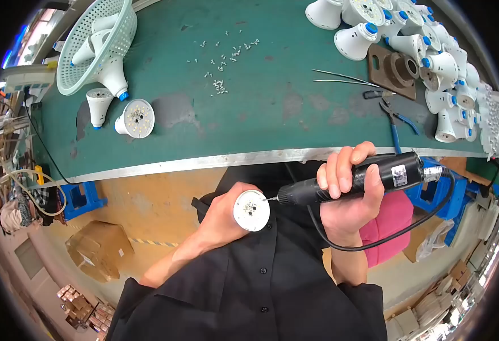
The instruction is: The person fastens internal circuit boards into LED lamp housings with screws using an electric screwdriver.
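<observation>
Over the person's black shirt, short of the table, the bulb sits in the left hand, its round face turned up to the head view. That face is white and flat, with small dark marks clustered at the middle. The hand is closed round the body, most of its fingers hidden behind it. The right hand is wrapped about a black driver, lying nearly level, its thin bit reaching the face's rim; whether they touch, I cannot tell. A thick black cord loops off the back of the driver and crosses in front of the right wrist.

Loose screws lie scattered on the green top. To the left, a pale basket holds more bulbs, with two others near it. To the right, pliers lie beside a brown block, below a crowd of white bulbs
</observation>
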A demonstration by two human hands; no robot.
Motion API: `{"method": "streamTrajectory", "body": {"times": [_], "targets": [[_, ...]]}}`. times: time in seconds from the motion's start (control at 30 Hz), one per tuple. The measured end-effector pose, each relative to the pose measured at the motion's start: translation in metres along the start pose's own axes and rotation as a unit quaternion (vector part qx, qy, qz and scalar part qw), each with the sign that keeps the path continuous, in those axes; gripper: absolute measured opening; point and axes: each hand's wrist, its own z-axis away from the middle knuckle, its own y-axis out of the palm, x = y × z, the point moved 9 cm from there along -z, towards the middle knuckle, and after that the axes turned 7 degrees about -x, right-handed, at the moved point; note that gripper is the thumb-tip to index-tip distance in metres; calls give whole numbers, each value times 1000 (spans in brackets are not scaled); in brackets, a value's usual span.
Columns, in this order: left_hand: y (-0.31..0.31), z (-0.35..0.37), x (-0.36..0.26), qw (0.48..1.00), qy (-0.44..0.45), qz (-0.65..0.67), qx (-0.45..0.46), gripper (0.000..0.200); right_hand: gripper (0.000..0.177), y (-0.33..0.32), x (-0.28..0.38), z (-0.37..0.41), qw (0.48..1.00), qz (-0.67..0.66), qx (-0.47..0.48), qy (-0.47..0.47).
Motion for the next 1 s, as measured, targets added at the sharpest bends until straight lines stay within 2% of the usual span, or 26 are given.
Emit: {"method": "streamTrajectory", "body": {"times": [0.27,0.47,0.67,0.77,0.87,1.0], "targets": [[-4,0,-2,1000,-12,-14,-18,43,22,9,-2,4,999,25,20,-13],[-3,-2,-1,1000,-10,-15,10,43,19,-2,-6,2,1000,7,-29,5],[0,-1,4,999,-22,4,26,45,26,3,-8,3,998,48,-37,-7],[-1,-3,2,1000,-20,6,21,44,21,3,-7,3,1000,11,-8,-1],[-1,-4,1,999,-27,9,29,44,24,4,-7,2,1000,20,23,-7],[-7,-4,-4,1000,-16,10,18,43,27,13,-5,-1,999,34,7,-14]]}}
